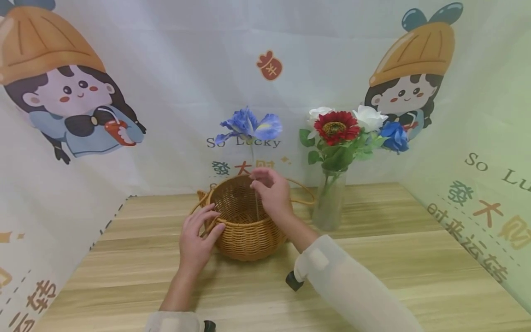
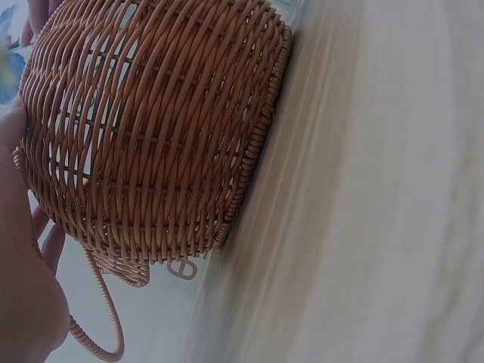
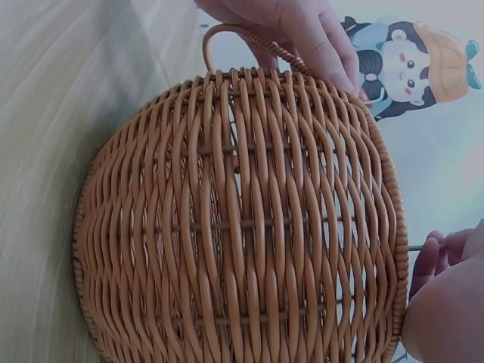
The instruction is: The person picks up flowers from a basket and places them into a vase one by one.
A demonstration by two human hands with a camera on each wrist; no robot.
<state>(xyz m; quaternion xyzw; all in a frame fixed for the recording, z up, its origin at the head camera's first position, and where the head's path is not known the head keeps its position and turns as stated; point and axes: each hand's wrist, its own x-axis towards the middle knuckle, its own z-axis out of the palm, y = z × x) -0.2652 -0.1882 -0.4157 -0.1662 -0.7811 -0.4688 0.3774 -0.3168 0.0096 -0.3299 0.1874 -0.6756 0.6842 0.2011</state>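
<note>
A brown wicker basket [image 1: 249, 242] stands on the wooden table in the head view. My left hand [image 1: 198, 237] grips its left rim, thumb and fingers over the edge; in the left wrist view that hand [image 2: 23, 265] lies beside the woven wall. Above the basket mouth, my right hand [image 1: 271, 193] pinches the thin stem of a blue-purple iris [image 1: 249, 125]. The stem reaches down inside the basket, and its lower end is partly hidden by the front rim. In the right wrist view the right hand [image 3: 446, 302] is at the rim with the stem between its fingertips.
Right of the basket stands a clear vase [image 1: 329, 207] holding white flowers, a red flower [image 1: 337, 128] and a blue flower [image 1: 395, 136] with green leaves. Thin basket handles [image 1: 304, 193] stick out at the sides. A printed cloth backdrop [image 1: 178, 69] surrounds the wooden table [image 1: 137, 258].
</note>
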